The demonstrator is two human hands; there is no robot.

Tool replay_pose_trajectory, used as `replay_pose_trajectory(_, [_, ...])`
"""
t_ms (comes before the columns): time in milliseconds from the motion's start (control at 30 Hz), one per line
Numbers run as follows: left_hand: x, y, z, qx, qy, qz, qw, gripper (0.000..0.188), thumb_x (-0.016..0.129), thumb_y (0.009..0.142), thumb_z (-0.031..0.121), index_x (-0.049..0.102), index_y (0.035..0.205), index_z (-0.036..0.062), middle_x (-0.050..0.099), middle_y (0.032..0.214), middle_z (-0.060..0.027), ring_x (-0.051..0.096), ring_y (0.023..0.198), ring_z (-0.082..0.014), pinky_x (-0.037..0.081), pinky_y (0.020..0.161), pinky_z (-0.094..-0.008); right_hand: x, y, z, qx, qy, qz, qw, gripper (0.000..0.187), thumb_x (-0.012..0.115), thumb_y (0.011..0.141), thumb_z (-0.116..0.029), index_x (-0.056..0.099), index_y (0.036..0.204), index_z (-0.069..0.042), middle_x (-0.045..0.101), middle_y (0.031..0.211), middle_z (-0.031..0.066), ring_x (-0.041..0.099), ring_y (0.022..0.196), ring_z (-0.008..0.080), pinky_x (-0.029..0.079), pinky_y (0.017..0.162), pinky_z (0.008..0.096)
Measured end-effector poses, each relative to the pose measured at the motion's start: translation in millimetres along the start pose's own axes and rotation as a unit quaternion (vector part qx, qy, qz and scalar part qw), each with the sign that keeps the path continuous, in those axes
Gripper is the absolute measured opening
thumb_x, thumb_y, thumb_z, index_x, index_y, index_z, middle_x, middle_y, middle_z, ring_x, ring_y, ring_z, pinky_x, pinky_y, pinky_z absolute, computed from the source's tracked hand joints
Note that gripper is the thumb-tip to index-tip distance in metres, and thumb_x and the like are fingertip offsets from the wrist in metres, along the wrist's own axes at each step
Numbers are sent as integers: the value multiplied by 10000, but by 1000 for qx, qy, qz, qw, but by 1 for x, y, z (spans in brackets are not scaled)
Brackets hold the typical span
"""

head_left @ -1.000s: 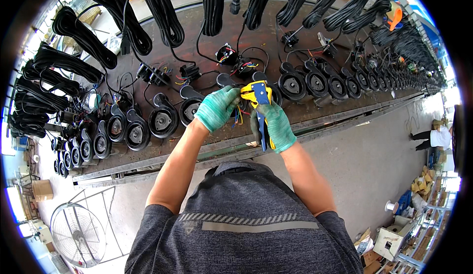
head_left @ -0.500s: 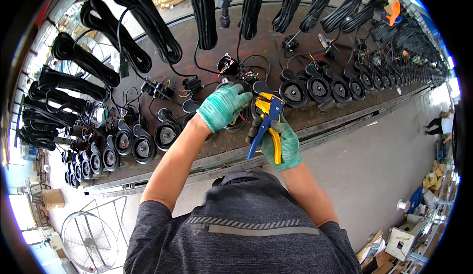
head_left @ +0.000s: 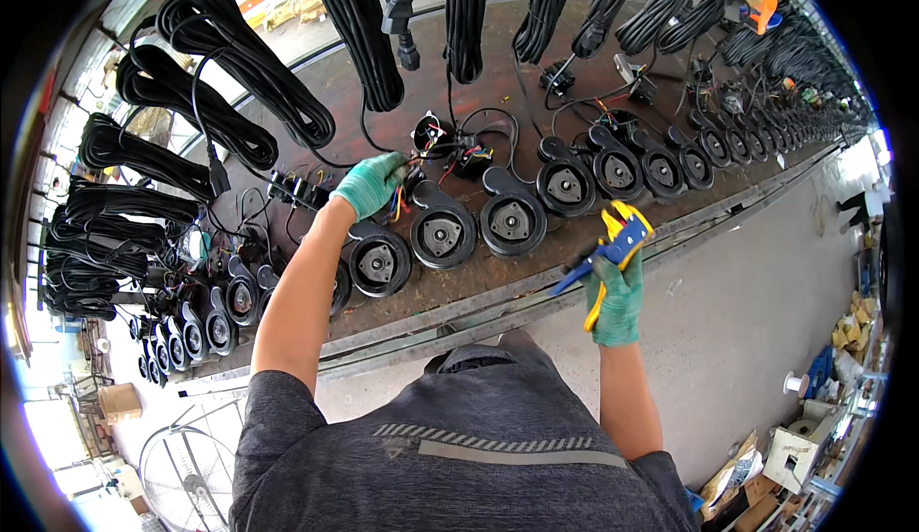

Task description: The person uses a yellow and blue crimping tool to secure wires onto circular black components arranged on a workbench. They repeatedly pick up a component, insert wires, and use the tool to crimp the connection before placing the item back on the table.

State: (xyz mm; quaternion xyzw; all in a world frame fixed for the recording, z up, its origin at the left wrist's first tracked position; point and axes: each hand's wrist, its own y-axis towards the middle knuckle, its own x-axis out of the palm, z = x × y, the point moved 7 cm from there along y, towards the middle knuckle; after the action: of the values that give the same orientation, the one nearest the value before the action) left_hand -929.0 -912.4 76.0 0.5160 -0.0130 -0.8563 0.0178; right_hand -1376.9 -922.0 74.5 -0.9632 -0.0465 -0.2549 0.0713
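Both my hands wear green gloves. Fingers of my left hand are closed on the end of a black cable with thin coloured wires fanning out below the fingertips. Just right of it lie a round black housing with wires inside and a small black part with more coloured wires. My right hand grips a blue and yellow wire stripper, held tilted off the bench's front edge. Between the hands sit black round housings with long necks, one near my left hand and another beside it.
The dark bench curves across the view, with similar housings in a long row. Bundled black cables hang along its far side. A large fan stands at lower left; a white spool is at right.
My right hand has carried the wire stripper right, away from the housings and past the bench edge. My left hand has shifted left, uncovering the housings that were beneath it.
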Motion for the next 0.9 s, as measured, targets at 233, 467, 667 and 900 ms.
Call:
replay_pose_trajectory(233, [20,8,-14,-175,144,-220,949,452,597,995,448,681,1220,65,722,1173,-234,671,1135,-420,531,963,-501,-95,-24,22,54,-21,84,995,583,660,924,10,453,1453,-124,672,1073,118,718,890,291,643,801,521])
replay_pose_trajectory(467, [44,93,-45,-246,-10,48,968,620,675,947,205,468,1528,143,714,1224,-235,679,1130,-436,536,964,-494,-138,-56,29,108,-58,156,980,574,600,944,4,428,1476,-126,677,1063,124,718,872,302,637,785,505])
replay_pose_trajectory(667, [92,137,-113,-204,-88,-32,974,656,671,944,71,460,1562,138,731,1059,-109,674,868,-223,559,785,-352,-161,-81,32,118,-36,187,974,602,632,931,-13,429,1485,-132,686,1054,121,723,868,301,640,775,493])
replay_pose_trajectory(900, [104,152,-107,-222,-344,10,912,288,676,1009,96,708,1290,37,766,965,-71,694,790,-165,573,753,-326,-174,-96,38,138,-39,228,963,547,582,954,-16,429,1468,-121,681,1045,140,715,844,313,631,756,500])
